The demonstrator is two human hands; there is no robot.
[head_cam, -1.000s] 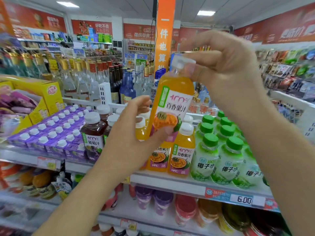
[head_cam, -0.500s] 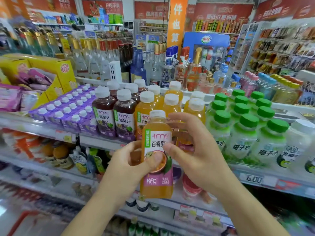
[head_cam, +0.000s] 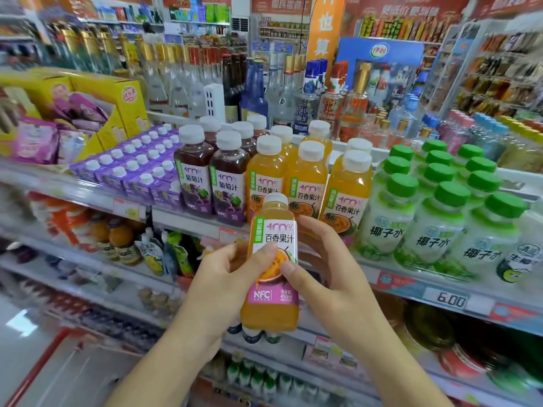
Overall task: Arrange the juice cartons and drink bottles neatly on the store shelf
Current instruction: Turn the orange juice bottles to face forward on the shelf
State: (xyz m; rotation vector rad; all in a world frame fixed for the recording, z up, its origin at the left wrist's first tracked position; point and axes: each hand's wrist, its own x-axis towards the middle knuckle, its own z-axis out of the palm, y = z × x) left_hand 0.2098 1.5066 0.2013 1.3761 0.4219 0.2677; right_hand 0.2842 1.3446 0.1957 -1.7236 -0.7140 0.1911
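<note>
An orange passion-fruit juice bottle (head_cam: 271, 311) with a white cap is upright in front of the shelf, below its front edge. My left hand (head_cam: 223, 286) grips its left side with the thumb across the label. My right hand (head_cam: 326, 277) holds its right side, thumb on the label. On the shelf (head_cam: 188, 220) stand rows of the same orange bottles (head_cam: 308, 183), dark grape juice bottles (head_cam: 227, 180), purple cartons (head_cam: 138, 171) and green-capped coconut water bottles (head_cam: 440, 224).
Yellow snack boxes (head_cam: 117, 104) sit at the shelf's left end. Glass liquor bottles (head_cam: 258, 92) line the far side behind the juices. Lower shelves (head_cam: 117, 268) hold pouches and more drinks. A price rail (head_cam: 451, 299) runs along the shelf front at the right.
The bottle came down from head height, where my right hand held its cap, to a spot below the shelf edge. Both hands now hold its body around the label.
</note>
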